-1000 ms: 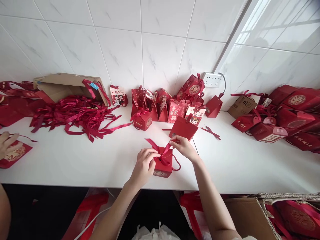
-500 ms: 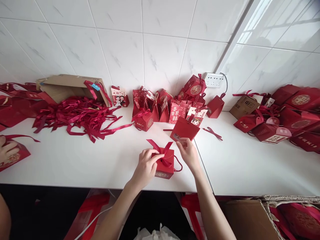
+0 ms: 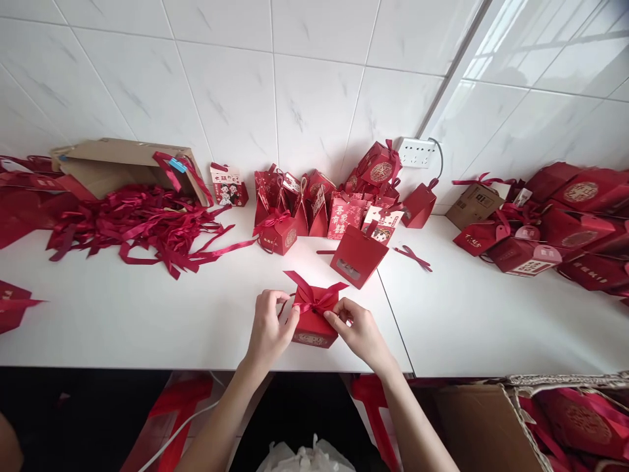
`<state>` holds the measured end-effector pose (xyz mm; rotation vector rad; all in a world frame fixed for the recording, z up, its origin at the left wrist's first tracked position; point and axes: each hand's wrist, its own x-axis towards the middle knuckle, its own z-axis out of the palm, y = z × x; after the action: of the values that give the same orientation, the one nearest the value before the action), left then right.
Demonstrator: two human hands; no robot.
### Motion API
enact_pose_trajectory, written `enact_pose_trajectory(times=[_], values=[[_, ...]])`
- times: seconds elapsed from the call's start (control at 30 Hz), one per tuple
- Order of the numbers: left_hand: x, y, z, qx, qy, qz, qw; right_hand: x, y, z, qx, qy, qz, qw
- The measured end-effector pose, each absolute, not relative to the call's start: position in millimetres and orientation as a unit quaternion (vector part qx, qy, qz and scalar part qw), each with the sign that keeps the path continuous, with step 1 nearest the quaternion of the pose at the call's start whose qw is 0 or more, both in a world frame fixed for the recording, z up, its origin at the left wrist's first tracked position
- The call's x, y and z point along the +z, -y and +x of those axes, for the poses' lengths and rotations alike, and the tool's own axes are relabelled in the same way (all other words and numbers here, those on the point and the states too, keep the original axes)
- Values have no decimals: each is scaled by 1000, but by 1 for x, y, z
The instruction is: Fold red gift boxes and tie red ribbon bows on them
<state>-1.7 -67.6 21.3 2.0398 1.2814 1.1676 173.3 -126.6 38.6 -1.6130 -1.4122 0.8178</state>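
A small red gift box [image 3: 311,326] stands near the front edge of the white table [image 3: 147,321]. A dark red ribbon [image 3: 314,293] is tied in a bow across its top. My left hand [image 3: 268,326] pinches a ribbon loop at the box's left side. At the right side my right hand [image 3: 354,330] pinches the other ribbon loop. Both hands are closed on the ribbon.
A pile of loose red ribbons [image 3: 142,226] lies by a tipped cardboard box [image 3: 113,167] at the back left. Several finished red boxes [image 3: 339,203] stand by the wall, and more [image 3: 565,229] at the right. An open carton [image 3: 521,419] sits below the table.
Both hands dropped from above the bow to the box's sides and now pull the loops outward. The other person's hand at the far left has left the view.
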Motion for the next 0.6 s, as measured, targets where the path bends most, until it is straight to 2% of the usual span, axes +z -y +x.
enact_pose_trajectory(times=[0.13,0.2,0.6], values=[[32,69,-6,321,-499,687,420,38,125,175,354,545,-635,416],[36,68,-6,303,-483,672,473,37,124,177,374,532,-632,420],[23,59,-11,290,-422,656,554,20,119,186,570,399,-498,518]])
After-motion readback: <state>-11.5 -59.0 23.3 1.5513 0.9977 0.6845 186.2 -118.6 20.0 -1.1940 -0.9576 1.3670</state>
